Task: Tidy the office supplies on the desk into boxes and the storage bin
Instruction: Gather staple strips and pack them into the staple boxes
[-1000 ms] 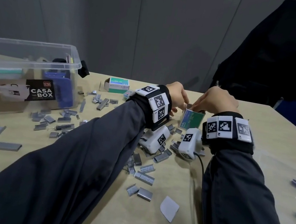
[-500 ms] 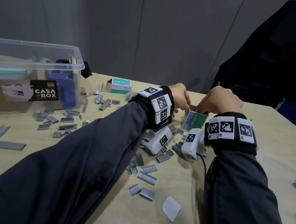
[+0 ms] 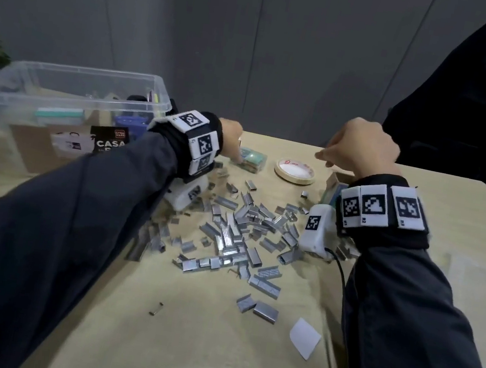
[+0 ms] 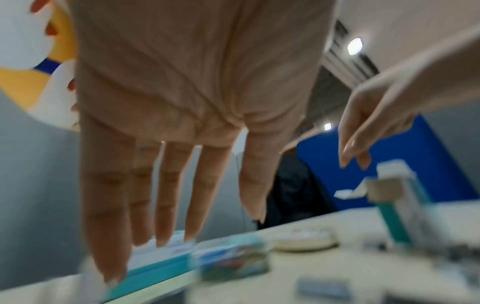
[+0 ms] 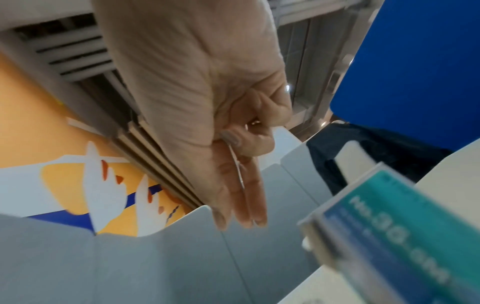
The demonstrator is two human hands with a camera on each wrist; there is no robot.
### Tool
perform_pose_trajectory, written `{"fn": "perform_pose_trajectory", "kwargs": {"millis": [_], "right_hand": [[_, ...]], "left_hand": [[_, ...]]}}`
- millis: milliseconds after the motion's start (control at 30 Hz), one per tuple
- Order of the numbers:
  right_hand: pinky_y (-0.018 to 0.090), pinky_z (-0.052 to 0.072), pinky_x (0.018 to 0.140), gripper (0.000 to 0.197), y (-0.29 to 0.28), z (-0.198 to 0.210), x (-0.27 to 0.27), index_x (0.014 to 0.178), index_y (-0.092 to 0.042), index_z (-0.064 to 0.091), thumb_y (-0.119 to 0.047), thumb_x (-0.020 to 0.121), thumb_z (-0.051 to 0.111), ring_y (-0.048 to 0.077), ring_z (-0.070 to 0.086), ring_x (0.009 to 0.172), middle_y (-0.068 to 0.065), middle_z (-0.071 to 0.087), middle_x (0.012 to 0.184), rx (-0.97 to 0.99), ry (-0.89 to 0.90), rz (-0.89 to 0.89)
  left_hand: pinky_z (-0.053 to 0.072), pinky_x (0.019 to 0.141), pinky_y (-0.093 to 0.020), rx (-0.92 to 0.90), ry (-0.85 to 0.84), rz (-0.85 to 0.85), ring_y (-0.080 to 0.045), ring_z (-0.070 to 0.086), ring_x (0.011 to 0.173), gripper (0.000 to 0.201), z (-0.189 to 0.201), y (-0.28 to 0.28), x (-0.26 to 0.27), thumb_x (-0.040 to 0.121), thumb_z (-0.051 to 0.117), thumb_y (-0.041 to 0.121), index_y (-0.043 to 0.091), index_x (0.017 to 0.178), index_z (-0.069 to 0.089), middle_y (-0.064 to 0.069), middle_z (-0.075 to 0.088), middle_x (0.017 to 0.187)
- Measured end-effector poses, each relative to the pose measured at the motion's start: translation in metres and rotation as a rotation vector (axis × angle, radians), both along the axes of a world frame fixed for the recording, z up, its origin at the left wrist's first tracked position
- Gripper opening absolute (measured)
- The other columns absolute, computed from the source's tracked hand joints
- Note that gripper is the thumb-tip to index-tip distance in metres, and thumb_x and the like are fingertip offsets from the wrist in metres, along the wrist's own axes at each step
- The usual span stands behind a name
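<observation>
Both hands have left the upright teal staple box (image 3: 335,188): left hand (image 4: 187,115), fingers straight, reaches the flat teal box (image 4: 158,257); right hand (image 5: 207,115) hovers, loosely curled. Loose silver staple strips (image 3: 237,233) litter the desk; brittle, pinch their long sides.

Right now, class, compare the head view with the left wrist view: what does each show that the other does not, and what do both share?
Only the head view shows the clear plastic storage bin, the scattered pile of silver staple strips and the white paper scrap. Only the left wrist view shows the left hand palm side, fingers straight, above a flat teal and white box. Both show the roll of beige tape, the right hand and the beige desk.
</observation>
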State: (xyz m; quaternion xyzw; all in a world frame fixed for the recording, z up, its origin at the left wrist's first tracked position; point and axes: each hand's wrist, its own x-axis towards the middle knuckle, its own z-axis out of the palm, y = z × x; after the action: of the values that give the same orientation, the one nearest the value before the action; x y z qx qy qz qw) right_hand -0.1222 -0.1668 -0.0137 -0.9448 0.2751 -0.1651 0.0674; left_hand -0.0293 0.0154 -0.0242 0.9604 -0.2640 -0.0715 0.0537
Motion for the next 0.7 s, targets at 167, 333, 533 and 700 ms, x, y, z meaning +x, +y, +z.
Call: {"fn": "perform_pose_trajectory", "kwargs": {"millis": [167, 333, 533, 700], "right_hand": [[0.034, 0.049, 0.080, 0.019, 0.031, -0.002, 0.004, 0.092, -0.024, 0.077, -0.036, 0.077, 0.079, 0.022, 0.065, 0.093, -0.002, 0.073, 0.090, 0.047, 0.110, 0.215], [0.028, 0.053, 0.073, 0.011, 0.058, 0.001, 0.000, 0.089, -0.030, 0.079, -0.028, 0.079, 0.080, 0.000, 0.064, 0.073, -0.014, 0.072, 0.071, 0.144, 0.314, 0.484], [0.018, 0.043, 0.056, 0.015, 0.088, -0.015, 0.007, 0.096, -0.023, 0.079, -0.015, 0.084, 0.073, -0.004, 0.068, 0.066, -0.012, 0.074, 0.074, 0.116, 0.589, 0.680], [0.016, 0.039, 0.052, 0.016, 0.099, -0.017, 0.026, 0.090, -0.015, 0.078, -0.027, 0.079, 0.080, 0.007, 0.072, 0.078, -0.006, 0.074, 0.075, -0.005, 0.556, 0.661]], "left_hand": [[0.036, 0.055, -0.023, 0.303, 0.021, -0.009, -0.019, 0.043, 0.067, 0.034, -0.015, 0.020, 0.014, 0.095, 0.061, 0.022, 0.010, 0.066, 0.045, -0.004, 0.046, 0.072], [0.028, 0.042, -0.019, 0.386, 0.011, -0.124, -0.010, 0.036, 0.046, 0.040, -0.014, 0.018, 0.001, 0.088, 0.069, 0.014, 0.010, 0.058, 0.043, 0.002, 0.041, 0.050], [0.028, 0.042, -0.020, 0.395, -0.099, -0.270, -0.012, 0.034, 0.047, 0.032, -0.021, 0.024, -0.013, 0.080, 0.073, 0.003, 0.010, 0.058, 0.051, 0.002, 0.040, 0.053], [0.032, 0.037, -0.007, 0.368, -0.088, -0.265, -0.005, 0.050, 0.043, 0.016, -0.017, 0.044, -0.011, 0.077, 0.076, 0.006, 0.003, 0.093, 0.076, 0.005, 0.055, 0.059]]}}
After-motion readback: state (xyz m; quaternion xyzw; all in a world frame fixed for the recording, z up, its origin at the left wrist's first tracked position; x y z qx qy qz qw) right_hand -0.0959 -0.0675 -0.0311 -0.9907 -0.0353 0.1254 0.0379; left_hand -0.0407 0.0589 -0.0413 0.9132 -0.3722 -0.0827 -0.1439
